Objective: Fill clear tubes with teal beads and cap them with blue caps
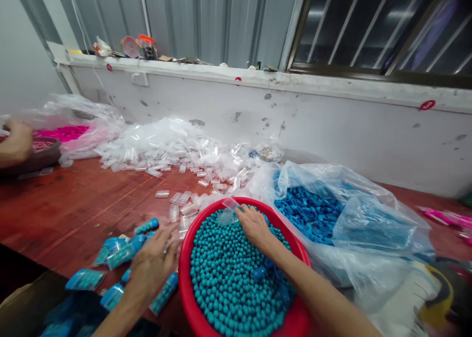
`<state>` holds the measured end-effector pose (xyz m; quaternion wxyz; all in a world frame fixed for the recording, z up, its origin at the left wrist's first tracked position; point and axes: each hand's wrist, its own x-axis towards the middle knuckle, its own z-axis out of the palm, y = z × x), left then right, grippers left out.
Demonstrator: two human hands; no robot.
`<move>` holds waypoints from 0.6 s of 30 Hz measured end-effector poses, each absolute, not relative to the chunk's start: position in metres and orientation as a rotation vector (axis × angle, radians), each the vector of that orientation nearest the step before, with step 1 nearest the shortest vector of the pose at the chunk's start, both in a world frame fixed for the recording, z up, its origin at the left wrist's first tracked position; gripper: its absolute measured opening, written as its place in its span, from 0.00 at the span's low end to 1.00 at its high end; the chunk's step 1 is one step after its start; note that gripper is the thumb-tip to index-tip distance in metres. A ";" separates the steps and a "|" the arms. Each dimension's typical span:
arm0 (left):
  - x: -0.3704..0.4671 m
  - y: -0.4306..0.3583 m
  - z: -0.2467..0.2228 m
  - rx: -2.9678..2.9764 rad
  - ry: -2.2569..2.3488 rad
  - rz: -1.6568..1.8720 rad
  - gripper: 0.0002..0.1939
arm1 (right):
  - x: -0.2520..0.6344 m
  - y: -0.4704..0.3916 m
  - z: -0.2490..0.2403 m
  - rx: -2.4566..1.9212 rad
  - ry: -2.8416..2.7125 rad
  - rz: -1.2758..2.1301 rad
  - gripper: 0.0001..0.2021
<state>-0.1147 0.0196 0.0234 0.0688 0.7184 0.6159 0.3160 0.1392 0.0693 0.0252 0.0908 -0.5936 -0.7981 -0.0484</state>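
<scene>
My right hand [254, 225] is over a red basin [185, 273] filled with small teal beads [228, 278]. Its fingers are closed on a clear plastic case [229, 213], low against the beads. On the right side of the same basin lie a few blue caps [262, 272]. My left hand [154, 258], slightly blurred, is left of the basin with fingers apart and nothing visible in them. Around and under it are several bead-filled clear cases with blue caps [121, 254]. Empty clear cases [174, 212] lie just beyond its fingertips.
A large heap of clear cases [165, 143] spreads along the wall. To the right, a plastic bag [379, 224] holds blue caps [309, 211]. At far left, another person's hand [16, 140] is over a dark bowl [49, 155], beside a bag of pink pieces [66, 132].
</scene>
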 end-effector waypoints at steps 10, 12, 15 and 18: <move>-0.036 0.019 0.011 1.794 1.385 0.889 0.16 | 0.158 0.077 0.011 -1.762 -2.376 0.034 0.14; -0.036 0.024 0.008 1.689 1.365 0.862 0.16 | 0.164 0.069 0.015 -1.734 -2.334 0.104 0.18; -0.037 0.029 0.005 1.514 1.316 0.854 0.16 | 0.172 0.049 0.020 -1.639 -2.168 0.692 0.25; -0.038 0.029 0.006 1.384 1.279 0.879 0.16 | 0.175 0.023 0.023 -1.496 -1.887 1.524 0.25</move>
